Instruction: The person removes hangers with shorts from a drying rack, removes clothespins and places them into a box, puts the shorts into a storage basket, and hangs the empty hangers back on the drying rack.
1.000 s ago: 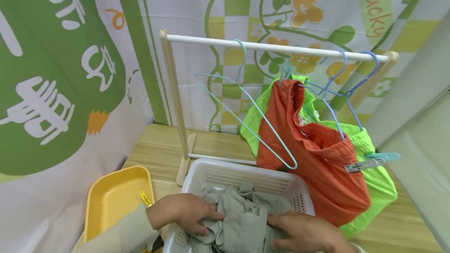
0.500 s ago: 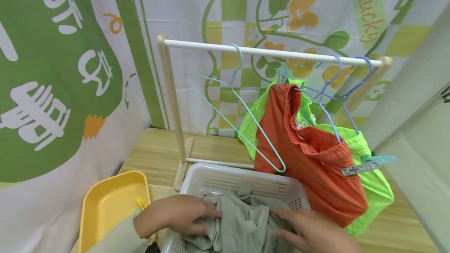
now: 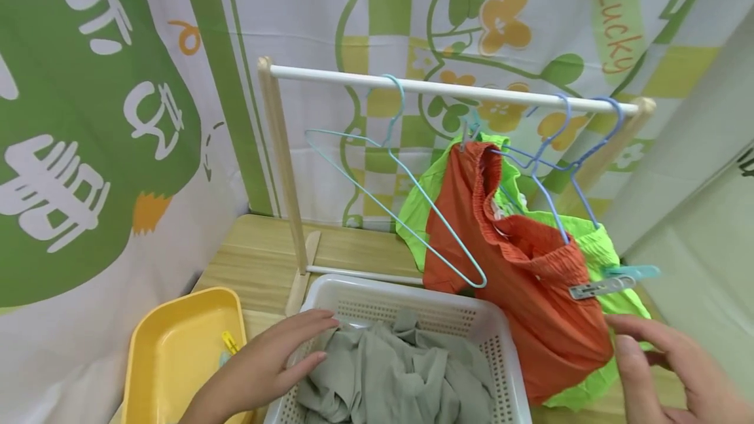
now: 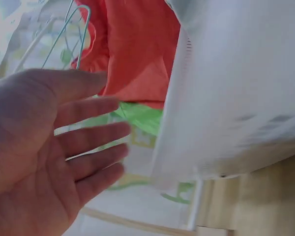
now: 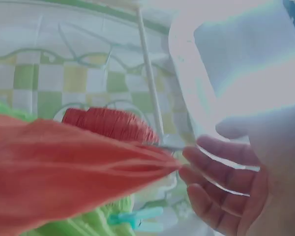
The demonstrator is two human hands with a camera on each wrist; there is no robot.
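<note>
A bundle of grey-green cloth (image 3: 400,378) lies crumpled in the white perforated basket (image 3: 511,345). My left hand (image 3: 265,358) hovers over the basket's left rim with its fingers extended, and in the left wrist view its palm holds nothing. My right hand (image 3: 671,365) is at the right, by the lower right edge of hanging orange shorts (image 3: 518,300). In the right wrist view its loosely bent fingertips (image 5: 187,172) meet the edge of the shorts; whether they touch, I cannot tell. Bright green shorts (image 3: 595,241) hang behind the orange pair.
A wooden rack with a white rail (image 3: 459,89) stands behind the basket. From it hang a bare teal hanger (image 3: 432,205) and blue hangers (image 3: 538,162) bearing the shorts. Clothes pegs (image 3: 603,286) grip the waistbands. A yellow tray (image 3: 182,339) with a yellow peg (image 3: 230,343) sits at left.
Both hands have come off the grey-green cloth. The left has moved up and left to the basket's rim; the right has gone right, out to the shorts' edge. The teal hanger has swung slightly.
</note>
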